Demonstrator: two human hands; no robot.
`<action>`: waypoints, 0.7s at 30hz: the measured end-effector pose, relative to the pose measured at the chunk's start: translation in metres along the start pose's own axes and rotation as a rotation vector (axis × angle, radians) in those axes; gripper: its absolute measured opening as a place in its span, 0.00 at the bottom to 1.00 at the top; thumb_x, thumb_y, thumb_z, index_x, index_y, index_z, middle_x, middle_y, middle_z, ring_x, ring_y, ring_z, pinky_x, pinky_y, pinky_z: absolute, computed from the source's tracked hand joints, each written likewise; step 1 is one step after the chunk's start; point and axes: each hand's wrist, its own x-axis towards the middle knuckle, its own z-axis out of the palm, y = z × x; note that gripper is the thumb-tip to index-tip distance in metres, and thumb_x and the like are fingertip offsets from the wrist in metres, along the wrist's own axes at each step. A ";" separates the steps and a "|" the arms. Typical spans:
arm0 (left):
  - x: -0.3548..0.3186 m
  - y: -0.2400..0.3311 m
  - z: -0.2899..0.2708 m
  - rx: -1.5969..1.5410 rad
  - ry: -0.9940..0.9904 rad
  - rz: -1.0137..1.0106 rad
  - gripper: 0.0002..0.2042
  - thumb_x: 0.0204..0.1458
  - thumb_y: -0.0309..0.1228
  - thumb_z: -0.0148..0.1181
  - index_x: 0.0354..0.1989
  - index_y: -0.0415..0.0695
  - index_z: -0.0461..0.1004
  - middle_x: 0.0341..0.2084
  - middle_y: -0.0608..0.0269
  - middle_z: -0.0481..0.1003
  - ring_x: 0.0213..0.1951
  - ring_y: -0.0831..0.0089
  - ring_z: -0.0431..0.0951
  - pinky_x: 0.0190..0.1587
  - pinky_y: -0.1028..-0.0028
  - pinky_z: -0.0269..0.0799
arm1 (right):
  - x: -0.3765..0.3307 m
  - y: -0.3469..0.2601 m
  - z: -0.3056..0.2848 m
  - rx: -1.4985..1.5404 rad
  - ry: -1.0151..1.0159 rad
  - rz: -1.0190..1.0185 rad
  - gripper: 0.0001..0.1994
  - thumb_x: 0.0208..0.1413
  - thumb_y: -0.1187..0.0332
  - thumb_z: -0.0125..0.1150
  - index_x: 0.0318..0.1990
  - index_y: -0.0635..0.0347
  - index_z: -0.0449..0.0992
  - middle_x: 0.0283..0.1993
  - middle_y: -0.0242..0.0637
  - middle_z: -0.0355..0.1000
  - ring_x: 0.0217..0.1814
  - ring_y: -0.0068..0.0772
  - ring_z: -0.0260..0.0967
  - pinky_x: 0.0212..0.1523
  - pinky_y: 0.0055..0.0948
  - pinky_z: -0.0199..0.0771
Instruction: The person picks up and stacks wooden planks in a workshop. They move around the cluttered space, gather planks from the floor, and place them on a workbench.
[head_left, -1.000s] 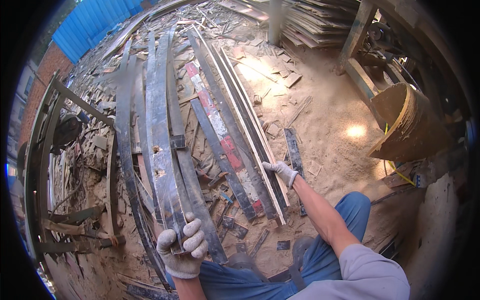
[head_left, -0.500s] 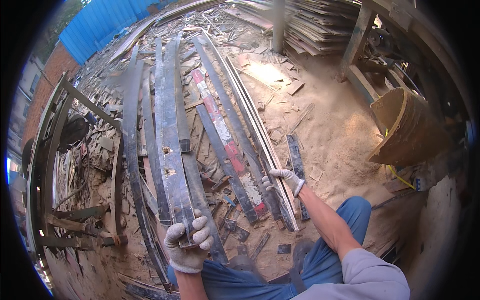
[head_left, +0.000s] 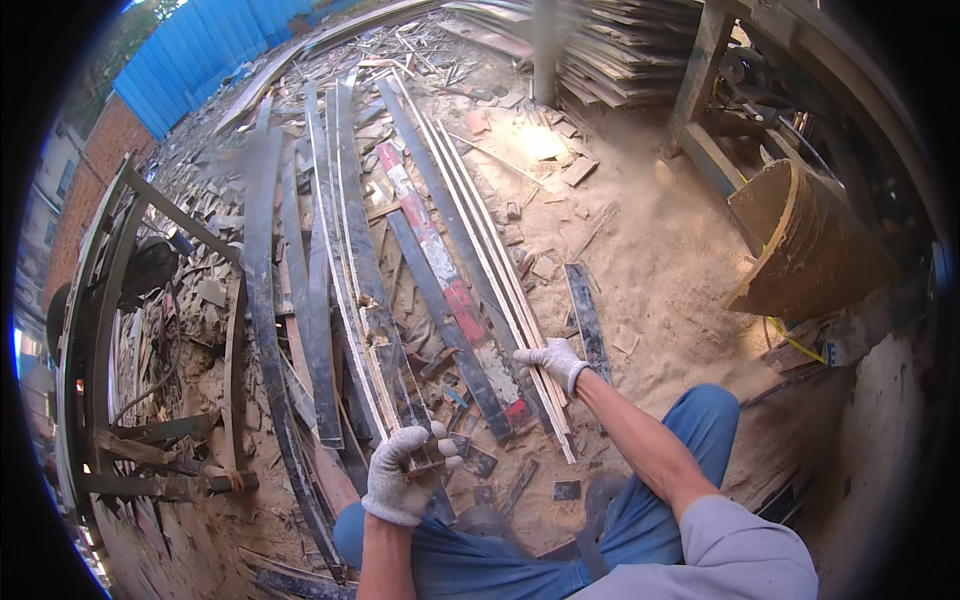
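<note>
In a pale work glove, my left hand (head_left: 402, 478) is closed on the near end of a long dark plywood strip (head_left: 372, 310). Pale layered edges show along that strip's left side, and its face has broken patches. My gloved right hand (head_left: 553, 362) grips a few long plywood strips (head_left: 497, 285) stacked together, their pale edges turned up; its palm side is hidden. Between the two hands lie a dark strip (head_left: 432, 300) and a strip with worn red and white paint (head_left: 455, 290).
More dark strips (head_left: 262, 250) lie at the left beside a rusty metal frame (head_left: 235, 370). A short dark board (head_left: 587, 320) rests on sand right of my right hand. A curved brown sheet (head_left: 790, 240) stands at right; stacked boards (head_left: 630, 55) are behind. Scraps litter the ground.
The strip in my left hand has turned from face up toward its edge, exposing pale sides. My right hand has shifted slightly left, and the strips under it have moved left with more pale edge showing.
</note>
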 end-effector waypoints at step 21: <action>-0.003 0.006 0.000 -0.052 -0.068 -0.013 0.12 0.57 0.29 0.60 0.45 0.33 0.80 0.39 0.52 0.82 0.38 0.57 0.84 0.41 0.56 0.83 | 0.028 -0.024 -0.085 -0.807 0.729 -0.206 0.38 0.36 0.49 0.83 0.53 0.63 0.78 0.50 0.53 0.80 0.53 0.54 0.78 0.56 0.43 0.76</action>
